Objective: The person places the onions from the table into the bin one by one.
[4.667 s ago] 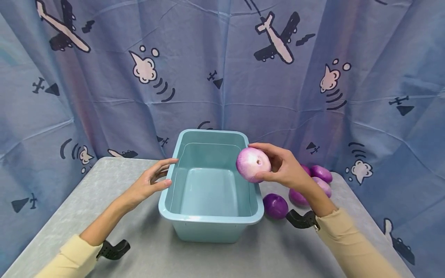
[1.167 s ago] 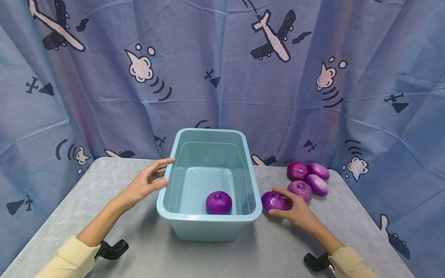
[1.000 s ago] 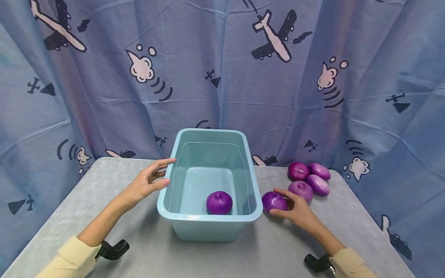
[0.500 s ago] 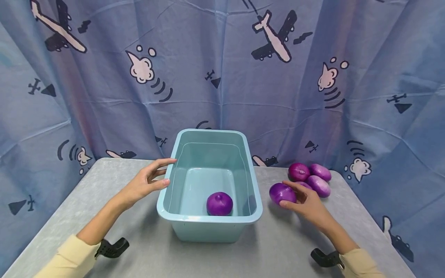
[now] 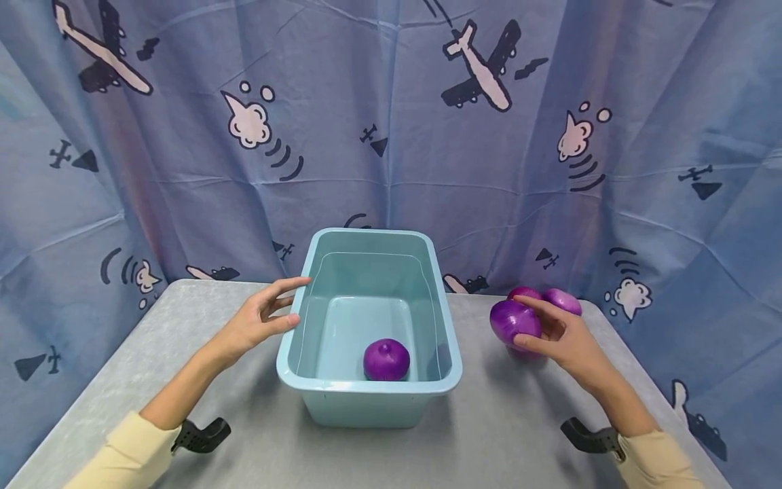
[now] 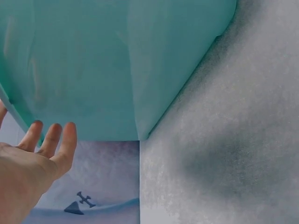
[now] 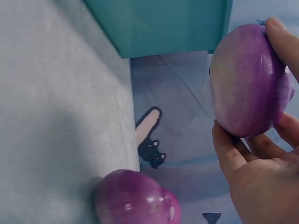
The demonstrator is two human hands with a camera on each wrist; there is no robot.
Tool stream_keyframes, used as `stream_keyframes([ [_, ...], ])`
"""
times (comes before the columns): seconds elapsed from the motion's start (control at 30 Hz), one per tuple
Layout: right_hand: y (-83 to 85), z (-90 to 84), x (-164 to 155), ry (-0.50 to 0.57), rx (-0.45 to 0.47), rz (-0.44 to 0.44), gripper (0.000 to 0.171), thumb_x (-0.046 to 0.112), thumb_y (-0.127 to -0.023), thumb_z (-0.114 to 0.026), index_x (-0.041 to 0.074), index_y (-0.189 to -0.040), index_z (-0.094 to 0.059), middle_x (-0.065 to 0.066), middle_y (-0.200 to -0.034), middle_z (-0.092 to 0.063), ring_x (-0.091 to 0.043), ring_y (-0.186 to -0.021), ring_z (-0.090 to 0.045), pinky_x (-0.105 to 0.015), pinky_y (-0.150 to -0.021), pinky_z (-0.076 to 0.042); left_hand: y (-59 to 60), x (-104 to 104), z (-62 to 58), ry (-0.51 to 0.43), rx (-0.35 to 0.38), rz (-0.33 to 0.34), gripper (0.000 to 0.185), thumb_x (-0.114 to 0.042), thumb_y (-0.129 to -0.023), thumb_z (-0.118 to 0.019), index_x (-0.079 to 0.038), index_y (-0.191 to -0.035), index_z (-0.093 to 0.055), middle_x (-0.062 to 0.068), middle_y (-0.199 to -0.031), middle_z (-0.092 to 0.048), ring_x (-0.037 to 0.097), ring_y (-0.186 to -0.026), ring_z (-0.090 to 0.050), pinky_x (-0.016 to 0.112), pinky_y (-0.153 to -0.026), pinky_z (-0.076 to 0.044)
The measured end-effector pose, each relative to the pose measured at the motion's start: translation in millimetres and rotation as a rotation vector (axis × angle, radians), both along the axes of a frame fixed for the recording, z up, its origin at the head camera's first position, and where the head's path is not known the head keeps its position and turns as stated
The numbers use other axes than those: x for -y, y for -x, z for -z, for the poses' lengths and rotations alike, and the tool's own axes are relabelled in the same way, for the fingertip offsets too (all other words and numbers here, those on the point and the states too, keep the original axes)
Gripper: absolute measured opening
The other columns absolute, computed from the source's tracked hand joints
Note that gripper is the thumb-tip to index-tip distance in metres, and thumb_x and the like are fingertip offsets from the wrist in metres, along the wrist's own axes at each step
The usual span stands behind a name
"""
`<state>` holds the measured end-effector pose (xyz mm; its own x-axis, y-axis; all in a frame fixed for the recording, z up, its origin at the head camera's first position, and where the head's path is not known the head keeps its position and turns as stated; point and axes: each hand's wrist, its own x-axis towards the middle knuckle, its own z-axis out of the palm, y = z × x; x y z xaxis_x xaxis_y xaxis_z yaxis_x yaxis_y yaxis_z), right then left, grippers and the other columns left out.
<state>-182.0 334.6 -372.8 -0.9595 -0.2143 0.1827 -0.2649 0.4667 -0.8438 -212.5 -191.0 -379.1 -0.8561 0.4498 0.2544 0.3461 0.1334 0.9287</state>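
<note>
Holding a purple onion [image 5: 514, 321] in the right hand [image 5: 565, 339] right now — fingers and thumb curl around it, palm behind, and it's lifted clear of the grey table [image 5: 183, 339], off to the right of the teal bin [image 5: 366, 390]. From the right wrist view the onion [image 7: 247, 81] looks smooth and a bit glossy, paler toward one side, so I'd guess the skin is slick and maybe a little papery. It's round and firm-looking, probably light enough for one hand, but a round slippery thing likes to roll out of a loose grip. Best hold in my opinion is what's happening here: wrap around the widest part, thumb on one side and fingers opposite, rather than pinching at the ends.

The left hand [image 5: 259, 319] sits at the left wall of the bin, fingers straight and relaxed, gripping nothing — looks like it's touching or just beside the rim, hard to say which. One onion [image 5: 386, 360] already lies inside the bin near the front wall. A few more onions [image 5: 562, 301] sit on the table to the right of the bin, behind the lifted one, partly hidden by the hand.
</note>
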Motion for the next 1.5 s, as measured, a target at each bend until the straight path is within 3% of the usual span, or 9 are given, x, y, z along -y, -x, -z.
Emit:
stream_keyframes([
  [0.2,5.0,-9.5,3.9,0.012,-0.027,-0.007,0.058,0.011,-0.095,-0.074,0.008,-0.149,-0.051,-0.015,-0.141,-0.045,-0.017,-0.119,-0.054,-0.018,-0.090,-0.048,-0.2,-1.0,-0.8,-0.009,0.006,0.000,0.058,-0.015,-0.099,-0.066,-0.015,-0.153,-0.045,0.007,-0.160,-0.033,0.040,-0.143,-0.032,0.061,-0.105,-0.036],
  [0.3,6.9,-14.2,6.5,0.010,-0.059,-0.015,0.058,0.009,-0.095,-0.073,0.008,-0.148,-0.052,-0.014,-0.137,-0.047,-0.014,-0.115,-0.055,-0.019,-0.089,-0.049,-0.3,-1.4,-0.5,-0.010,0.012,-0.001,0.058,-0.016,-0.099,-0.066,-0.015,-0.153,-0.045,0.007,-0.160,-0.033,0.039,-0.143,-0.032,0.061,-0.105,-0.036],
  [0.63,11.3,-39.8,18.7,0.015,-0.123,-0.065,0.059,0.005,-0.093,-0.073,0.013,-0.149,-0.053,-0.006,-0.135,-0.056,-0.019,-0.108,-0.062,-0.027,-0.083,-0.055,-0.4,-1.0,1.1,-0.016,0.016,-0.007,0.058,-0.015,-0.099,-0.066,-0.014,-0.153,-0.045,0.009,-0.160,-0.032,0.039,-0.144,-0.030,0.062,-0.107,-0.034],
  [0.87,11.9,-57.4,32.7,0.025,-0.148,-0.086,0.060,0.005,-0.092,-0.074,0.014,-0.148,-0.054,-0.007,-0.137,-0.056,-0.019,-0.110,-0.062,-0.027,-0.085,-0.054,-0.8,-1.1,0.5,-0.014,0.022,-0.007,0.058,-0.016,-0.099,-0.065,-0.014,-0.153,-0.044,0.009,-0.160,-0.031,0.039,-0.145,-0.028,0.062,-0.108,-0.034],
  [1.5,11.0,-83.9,70.6,0.069,-0.207,-0.201,0.066,-0.002,-0.087,-0.076,0.012,-0.147,-0.055,-0.007,-0.138,-0.058,-0.023,-0.110,-0.064,-0.031,-0.087,-0.055,-1.0,-0.3,1.5,-0.002,0.015,-0.005,0.059,-0.016,-0.100,-0.065,-0.016,-0.155,-0.043,0.008,-0.159,-0.034,0.038,-0.144,-0.030,0.060,-0.107,-0.035],
])
